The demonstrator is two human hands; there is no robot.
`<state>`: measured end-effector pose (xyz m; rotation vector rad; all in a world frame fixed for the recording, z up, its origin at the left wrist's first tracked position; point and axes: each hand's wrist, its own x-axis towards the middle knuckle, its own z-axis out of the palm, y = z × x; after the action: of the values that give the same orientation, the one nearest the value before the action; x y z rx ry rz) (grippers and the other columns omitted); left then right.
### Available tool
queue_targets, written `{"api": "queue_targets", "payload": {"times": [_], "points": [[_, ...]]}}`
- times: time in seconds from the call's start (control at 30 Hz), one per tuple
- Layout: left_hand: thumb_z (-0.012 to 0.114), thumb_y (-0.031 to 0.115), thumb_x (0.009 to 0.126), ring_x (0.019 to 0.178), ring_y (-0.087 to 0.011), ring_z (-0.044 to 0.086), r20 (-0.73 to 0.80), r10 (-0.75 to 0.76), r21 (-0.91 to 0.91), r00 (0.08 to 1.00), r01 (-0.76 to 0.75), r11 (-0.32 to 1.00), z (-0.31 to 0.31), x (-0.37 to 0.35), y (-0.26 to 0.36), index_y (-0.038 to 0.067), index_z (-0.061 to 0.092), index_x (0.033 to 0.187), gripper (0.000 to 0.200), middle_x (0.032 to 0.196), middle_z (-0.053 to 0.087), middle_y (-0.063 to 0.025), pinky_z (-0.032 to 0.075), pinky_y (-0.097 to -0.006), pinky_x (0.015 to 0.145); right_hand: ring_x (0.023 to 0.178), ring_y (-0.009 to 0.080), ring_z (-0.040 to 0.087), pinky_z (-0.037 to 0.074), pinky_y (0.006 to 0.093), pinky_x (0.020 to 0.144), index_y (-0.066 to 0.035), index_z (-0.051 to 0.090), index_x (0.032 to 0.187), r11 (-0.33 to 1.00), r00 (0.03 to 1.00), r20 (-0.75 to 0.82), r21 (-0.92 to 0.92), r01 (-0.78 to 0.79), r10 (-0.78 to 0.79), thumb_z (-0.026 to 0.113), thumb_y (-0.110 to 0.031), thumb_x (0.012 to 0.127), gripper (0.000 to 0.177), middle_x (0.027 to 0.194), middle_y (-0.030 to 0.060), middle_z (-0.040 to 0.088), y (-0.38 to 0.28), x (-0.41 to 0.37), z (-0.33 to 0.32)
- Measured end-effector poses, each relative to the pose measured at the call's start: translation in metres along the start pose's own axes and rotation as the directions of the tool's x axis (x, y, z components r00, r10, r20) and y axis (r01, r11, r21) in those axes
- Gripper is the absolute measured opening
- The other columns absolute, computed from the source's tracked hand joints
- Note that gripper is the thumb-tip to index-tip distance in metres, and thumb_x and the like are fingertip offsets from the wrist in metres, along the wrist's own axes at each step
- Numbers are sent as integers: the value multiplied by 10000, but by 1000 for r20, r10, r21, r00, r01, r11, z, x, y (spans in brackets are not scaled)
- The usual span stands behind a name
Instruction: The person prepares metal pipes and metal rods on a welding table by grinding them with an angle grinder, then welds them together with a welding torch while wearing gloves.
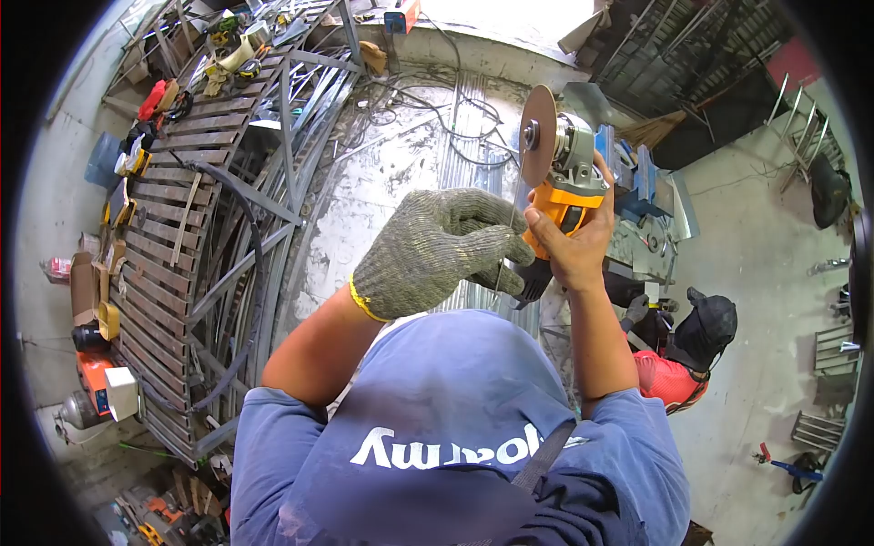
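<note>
My right hand [578, 237] is bare and wrapped round the body of an orange-and-black angle grinder [569, 202]. The grinder is raised in front of me, with its metal gear head up. A reddish-brown cutting disc [543, 127] is mounted on the head's left side. My left hand [428, 250] wears a grey knit glove with a yellow cuff. Its fingers are bent together close to the grinder's lower body, round a thin rod [498, 276] that runs upward towards the disc. The gloved fingers partly hide both the rod and the grinder's rear end.
At left stands a slatted rack [164, 237] with tools along it and metal frames beside it. Long metal profiles [469, 118] and a black cable [455, 55] lie on the floor ahead. A co-worker in a red top [669, 378] crouches at right, near a blue metal stand [642, 177].
</note>
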<state>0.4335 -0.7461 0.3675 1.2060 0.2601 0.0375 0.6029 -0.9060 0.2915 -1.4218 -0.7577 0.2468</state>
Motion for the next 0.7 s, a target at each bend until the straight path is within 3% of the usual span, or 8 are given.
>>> {"api": "queue_targets", "payload": {"times": [0.37, 0.47, 0.7], "points": [[745, 103, 1028, 871, -244, 806, -50, -17, 88, 999, 22, 996, 5, -3, 1, -98, 705, 1262, 311, 1030, 802, -194, 679, -379, 793, 1213, 211, 680, 543, 380, 1078, -58, 307, 1637, 996, 996, 21, -41, 83, -82, 876, -27, 807, 1007, 1344, 127, 656, 6, 3, 1], [759, 100, 1018, 862, -235, 805, -56, -28, 31, 998, 29, 999, 3, -3, -1, -100, 714, 1241, 303, 1016, 803, -194, 676, -369, 785, 1214, 211, 681, 541, 375, 1082, -59, 304, 1638, 999, 998, 21, -9, 53, -53, 879, -22, 808, 1011, 1347, 128, 654, 6, 2, 3], [775, 84, 996, 842, -228, 803, -57, 15, 104, 998, -9, 995, 0, -4, 0, -99, 731, 1203, 280, 979, 806, -196, 675, -359, 769, 1205, 213, 684, 539, 374, 1086, -61, 300, 1641, 998, 998, 11, -20, 54, -54, 882, -16, 801, 1023, 1349, 128, 653, 8, 2, 4]]}}
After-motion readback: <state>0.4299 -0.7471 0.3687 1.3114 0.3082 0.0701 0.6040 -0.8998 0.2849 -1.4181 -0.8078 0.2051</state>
